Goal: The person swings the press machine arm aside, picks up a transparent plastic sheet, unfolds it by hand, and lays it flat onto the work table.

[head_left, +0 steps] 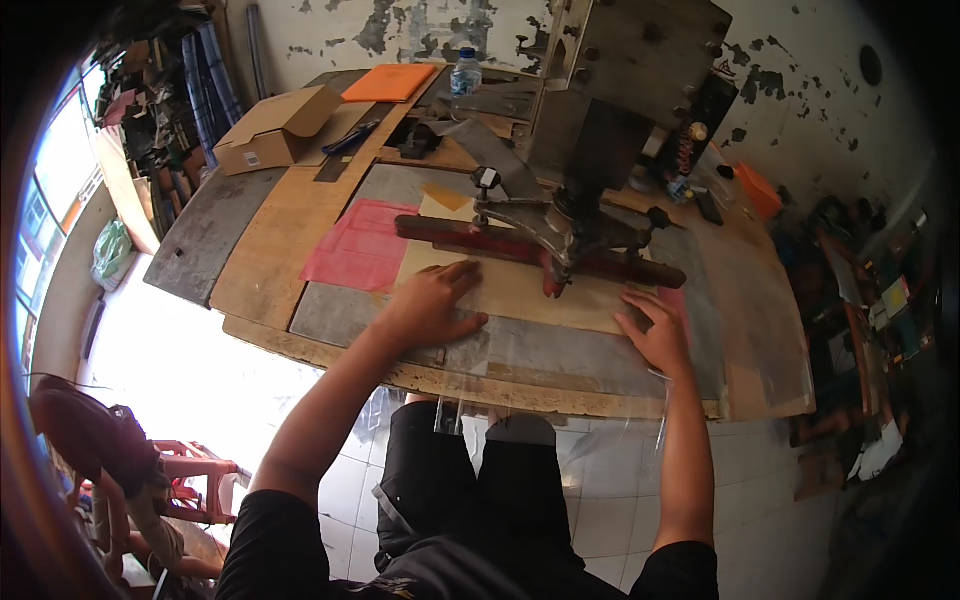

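A cream-coloured sheet [520,291] lies on the metal work surface, partly under the red bar [480,239] of a press. My left hand [432,303] rests flat at the sheet's left part, fingers spread. At its right end, my right hand [655,330] touches the sheet with its fingers apart. Clear plastic [510,345] lies over the near edge of the surface between my hands and hangs down in front. Pink-red sheets [362,245] lie left of the bar, and a bit of pink shows beside my right hand.
The press column [595,140] rises behind the bar. A cardboard box [275,132], an orange folder [389,83] and a water bottle [465,75] stand or lie at the back left. An orange container [758,190] is at the right. Another person [95,440] is at the lower left, near a red stool [200,480].
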The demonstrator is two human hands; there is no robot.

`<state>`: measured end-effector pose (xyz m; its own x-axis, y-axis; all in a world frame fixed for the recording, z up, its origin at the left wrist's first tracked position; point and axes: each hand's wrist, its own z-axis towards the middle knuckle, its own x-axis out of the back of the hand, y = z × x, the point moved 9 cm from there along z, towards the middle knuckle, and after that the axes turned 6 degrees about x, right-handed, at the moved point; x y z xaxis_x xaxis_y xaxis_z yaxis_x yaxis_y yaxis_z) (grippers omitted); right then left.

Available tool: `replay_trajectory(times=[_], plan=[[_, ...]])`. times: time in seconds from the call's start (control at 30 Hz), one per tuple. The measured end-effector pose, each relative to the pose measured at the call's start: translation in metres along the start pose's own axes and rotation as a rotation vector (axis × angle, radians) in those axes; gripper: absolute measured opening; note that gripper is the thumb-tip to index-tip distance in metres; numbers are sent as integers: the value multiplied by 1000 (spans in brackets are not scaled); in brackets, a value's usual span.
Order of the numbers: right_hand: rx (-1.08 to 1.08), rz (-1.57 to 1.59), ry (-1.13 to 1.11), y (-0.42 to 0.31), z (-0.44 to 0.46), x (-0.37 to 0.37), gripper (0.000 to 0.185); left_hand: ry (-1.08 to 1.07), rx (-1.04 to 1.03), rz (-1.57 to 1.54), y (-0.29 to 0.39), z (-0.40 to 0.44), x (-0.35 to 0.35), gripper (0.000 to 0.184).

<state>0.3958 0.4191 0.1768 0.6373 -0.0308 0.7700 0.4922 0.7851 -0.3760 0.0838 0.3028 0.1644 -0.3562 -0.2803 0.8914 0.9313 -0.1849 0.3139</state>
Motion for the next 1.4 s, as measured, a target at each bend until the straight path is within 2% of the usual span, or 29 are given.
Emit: replay_trajectory(times=[0.3, 0.37, 0.5, 0.57, 0.6, 0.67, 0.7, 0.77, 0.8, 0.87, 0.9, 0.97, 1.0, 1.17, 1.4], plan=[[9, 97, -5, -1, -6, 8, 32, 8, 23, -89, 1, -6, 14, 55], [-82, 82, 26, 14, -16, 16, 27, -5, 81, -196, -3, -11, 21, 49], [-98, 36, 108, 16, -43, 50, 23, -25, 174, -199, -22, -37, 18, 44], [-217, -49, 238, 20, -72, 77, 22, 141, 109, -223, -29, -64, 27, 38], [-217, -47, 239, 26, -87, 81, 22, 141, 109, -221, -28, -75, 29, 38], [-269, -272, 356, 35, -126, 100, 22, 209, 262, -227, -34, -97, 43, 35], [-268, -271, 349, 37, -141, 97, 22, 208, 268, -229, -32, -102, 43, 35], [-235, -345, 475, 39, -173, 99, 30, 335, 308, -233, -32, -111, 52, 29], [-223, -342, 475, 39, -183, 90, 30, 346, 314, -232, -33, -112, 50, 29], [-159, -535, 565, 25, -202, 74, 46, 388, 319, -142, -33, -114, 50, 25], [-154, -528, 563, 27, -206, 63, 46, 391, 326, -136, -34, -114, 49, 25], [-163, -578, 696, 29, -220, 53, 59, 419, 336, -149, -34, -115, 50, 21], [-165, -573, 691, 37, -221, 46, 59, 415, 341, -145, -34, -115, 49, 21], [-55, -567, 960, 43, -228, 46, 61, 431, 369, -183, -36, -114, 51, 17], [-114, -579, 887, 38, -228, 47, 62, 433, 377, -205, -36, -114, 50, 17]])
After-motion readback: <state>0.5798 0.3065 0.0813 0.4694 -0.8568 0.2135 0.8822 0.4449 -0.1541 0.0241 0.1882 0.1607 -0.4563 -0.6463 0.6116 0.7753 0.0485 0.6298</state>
